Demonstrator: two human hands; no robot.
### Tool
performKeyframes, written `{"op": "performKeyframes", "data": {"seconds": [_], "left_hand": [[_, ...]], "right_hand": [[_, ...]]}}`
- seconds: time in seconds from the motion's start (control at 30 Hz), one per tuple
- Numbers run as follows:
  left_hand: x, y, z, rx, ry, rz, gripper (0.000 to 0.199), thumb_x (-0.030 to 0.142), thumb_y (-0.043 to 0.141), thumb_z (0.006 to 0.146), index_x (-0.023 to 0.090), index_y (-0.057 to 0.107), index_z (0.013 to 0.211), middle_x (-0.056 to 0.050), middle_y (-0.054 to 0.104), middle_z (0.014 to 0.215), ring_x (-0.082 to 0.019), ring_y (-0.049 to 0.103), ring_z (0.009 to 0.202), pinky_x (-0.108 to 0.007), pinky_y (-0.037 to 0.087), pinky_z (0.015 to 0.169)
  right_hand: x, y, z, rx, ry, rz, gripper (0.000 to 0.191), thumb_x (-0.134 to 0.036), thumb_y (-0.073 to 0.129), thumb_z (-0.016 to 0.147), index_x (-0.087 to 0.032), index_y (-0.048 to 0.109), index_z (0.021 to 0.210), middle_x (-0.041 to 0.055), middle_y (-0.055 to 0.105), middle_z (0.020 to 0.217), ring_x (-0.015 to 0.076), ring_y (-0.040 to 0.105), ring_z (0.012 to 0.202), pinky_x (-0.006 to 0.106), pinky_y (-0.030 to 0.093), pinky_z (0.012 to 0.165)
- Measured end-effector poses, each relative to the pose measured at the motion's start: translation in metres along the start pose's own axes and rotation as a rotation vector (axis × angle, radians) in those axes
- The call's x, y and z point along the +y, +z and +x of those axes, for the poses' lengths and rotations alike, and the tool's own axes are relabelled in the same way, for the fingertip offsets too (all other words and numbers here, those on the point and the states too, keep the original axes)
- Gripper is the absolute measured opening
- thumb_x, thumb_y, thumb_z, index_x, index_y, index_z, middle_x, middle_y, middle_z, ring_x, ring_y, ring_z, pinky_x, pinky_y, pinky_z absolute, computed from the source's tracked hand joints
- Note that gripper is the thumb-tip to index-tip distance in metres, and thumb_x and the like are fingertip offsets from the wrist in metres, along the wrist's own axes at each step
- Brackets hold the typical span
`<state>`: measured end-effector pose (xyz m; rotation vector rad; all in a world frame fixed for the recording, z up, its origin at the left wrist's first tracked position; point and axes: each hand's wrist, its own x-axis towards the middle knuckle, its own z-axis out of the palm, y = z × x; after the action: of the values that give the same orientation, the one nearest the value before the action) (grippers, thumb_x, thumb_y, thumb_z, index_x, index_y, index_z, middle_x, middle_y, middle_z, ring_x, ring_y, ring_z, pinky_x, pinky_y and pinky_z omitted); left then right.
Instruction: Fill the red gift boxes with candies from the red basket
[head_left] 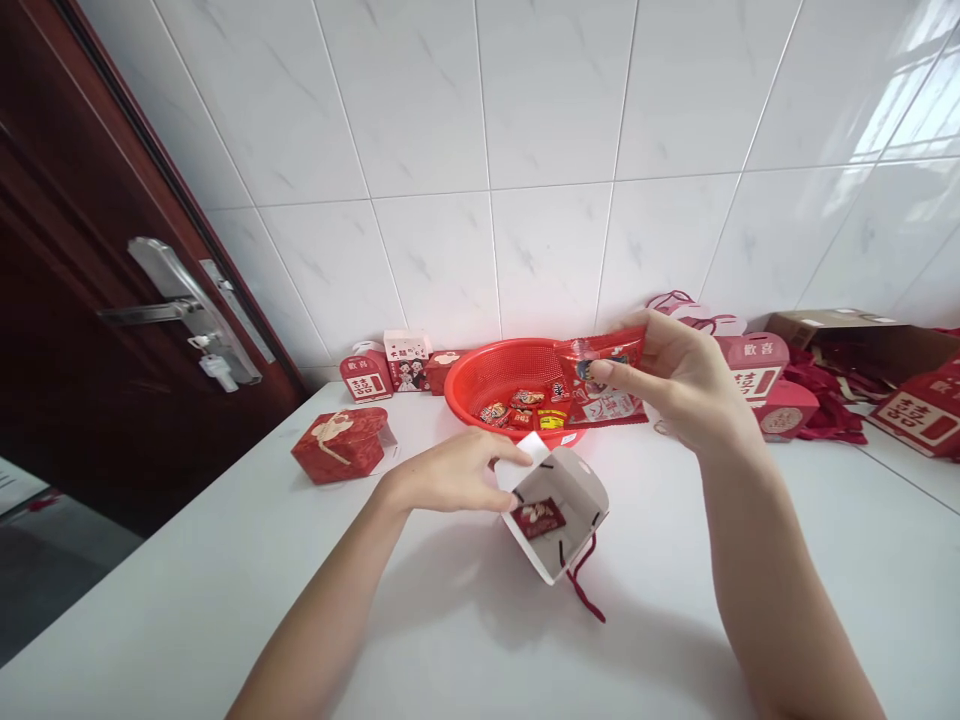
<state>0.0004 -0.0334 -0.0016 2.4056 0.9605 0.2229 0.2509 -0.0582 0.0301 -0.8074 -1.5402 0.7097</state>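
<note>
My left hand (469, 470) grips the left wall of a small paper gift box (574, 485), its flaps up and its white inside facing me. A dark red wrapped packet (538, 517) lies in the box, and a dark red cord hangs from its near edge. Raised to the right, my right hand (686, 385) pinches a shiny red snack packet (606, 375) between thumb and fingers. That packet overlaps the right side of a red plastic basket (480, 365) behind the gift box. Several wrapped candies (525, 400) lie in the basket.
A closed red box (341, 445) stands at the left. Small gift boxes (409, 360) line the tiled wall (555, 240). At right are more red boxes (780, 400), dark red ribbons (825, 410) and an open cardboard carton (862, 335). A door (90, 250) with a handle borders the table's left.
</note>
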Motion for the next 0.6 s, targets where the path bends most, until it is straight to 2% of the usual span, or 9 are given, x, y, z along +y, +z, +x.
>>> {"op": "performKeyframes", "data": {"seconds": [0.07,0.13,0.3,0.43,0.5,0.6], "left_hand": [[-0.001,-0.001,0.003,0.035,-0.024,-0.051,0.046,0.030,0.072,0.076,0.024,0.071,0.121,-0.003,0.071,0.123,-0.026,0.064,0.110,-0.030,0.048,0.090],[-0.003,-0.001,0.006,0.033,-0.052,-0.083,0.051,0.032,0.074,0.074,0.023,0.068,0.124,-0.004,0.068,0.127,-0.027,0.062,0.114,-0.032,0.047,0.094],[-0.015,0.003,0.012,-0.102,-0.024,-0.190,0.048,0.028,0.078,0.067,0.019,0.068,0.113,-0.004,0.070,0.117,-0.027,0.063,0.109,-0.034,0.048,0.093],[-0.021,0.004,0.016,-0.143,-0.032,-0.188,0.051,0.025,0.078,0.065,0.021,0.066,0.114,-0.003,0.067,0.123,-0.027,0.060,0.113,-0.034,0.046,0.096],[-0.023,0.004,0.016,-0.162,-0.036,-0.180,0.050,0.024,0.078,0.064,0.022,0.066,0.113,-0.002,0.068,0.122,-0.025,0.060,0.111,-0.033,0.044,0.097],[-0.023,0.003,0.017,-0.172,-0.022,-0.203,0.047,0.022,0.077,0.065,0.021,0.067,0.110,-0.001,0.069,0.115,-0.023,0.062,0.106,-0.032,0.045,0.095]], "right_hand": [[0.001,0.005,0.001,-0.031,0.019,-0.017,0.034,-0.037,0.082,0.074,-0.020,0.059,0.091,0.0030,0.071,0.085,0.0178,0.068,0.074,0.030,0.056,0.064],[0.002,0.010,0.000,-0.113,0.028,-0.051,0.031,-0.033,0.080,0.075,-0.020,0.056,0.090,0.0016,0.070,0.083,0.0173,0.068,0.072,0.028,0.053,0.061],[0.005,0.024,-0.003,-0.460,0.052,-0.351,0.014,-0.020,0.070,0.081,-0.019,0.058,0.087,0.0002,0.069,0.085,0.0146,0.064,0.074,0.025,0.045,0.062],[0.009,0.036,-0.004,-0.700,0.107,-0.710,0.010,-0.013,0.064,0.081,-0.020,0.059,0.087,-0.0009,0.065,0.078,0.0132,0.057,0.068,0.024,0.032,0.057],[0.013,0.041,-0.003,-0.785,0.132,-0.800,0.010,-0.015,0.065,0.082,-0.020,0.060,0.090,0.0000,0.065,0.079,0.0136,0.056,0.069,0.025,0.028,0.056],[0.018,0.047,-0.002,-0.861,0.130,-0.799,0.009,-0.017,0.063,0.085,-0.020,0.062,0.094,0.0014,0.067,0.084,0.0141,0.056,0.071,0.025,0.028,0.056]]}}
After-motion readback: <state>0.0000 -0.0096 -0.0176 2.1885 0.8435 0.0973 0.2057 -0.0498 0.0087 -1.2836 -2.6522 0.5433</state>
